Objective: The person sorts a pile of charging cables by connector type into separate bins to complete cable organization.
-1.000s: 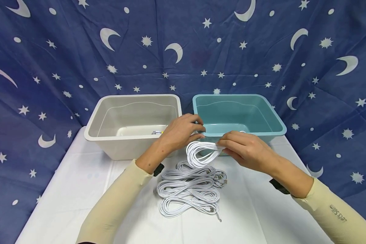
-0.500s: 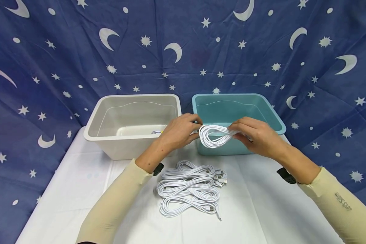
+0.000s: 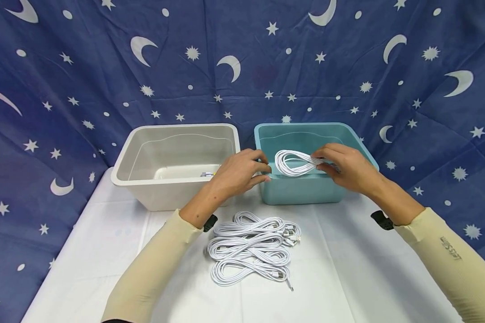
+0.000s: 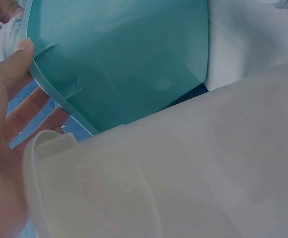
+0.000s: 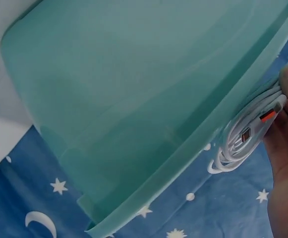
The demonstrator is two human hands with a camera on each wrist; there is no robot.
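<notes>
A coiled white USB cable is pinched in my right hand. The coil hangs over the near rim of the teal bin, its loop pointing left in the head view. In the right wrist view, metal plugs, one with an orange insert, show at the end of the cable by the fingers. My left hand stays between the two bins, at the teal bin's near left corner. In the left wrist view its thumb lies at the teal rim, with the other fingers spread and fairly straight.
A beige bin stands at the left, with a small item inside. Several coiled white cables lie in a pile on the white cloth in front. A blue star-patterned curtain hangs behind.
My right hand has carried the cable coil up and away, from in front of the teal bin to above its near rim. My left hand has hardly moved.
</notes>
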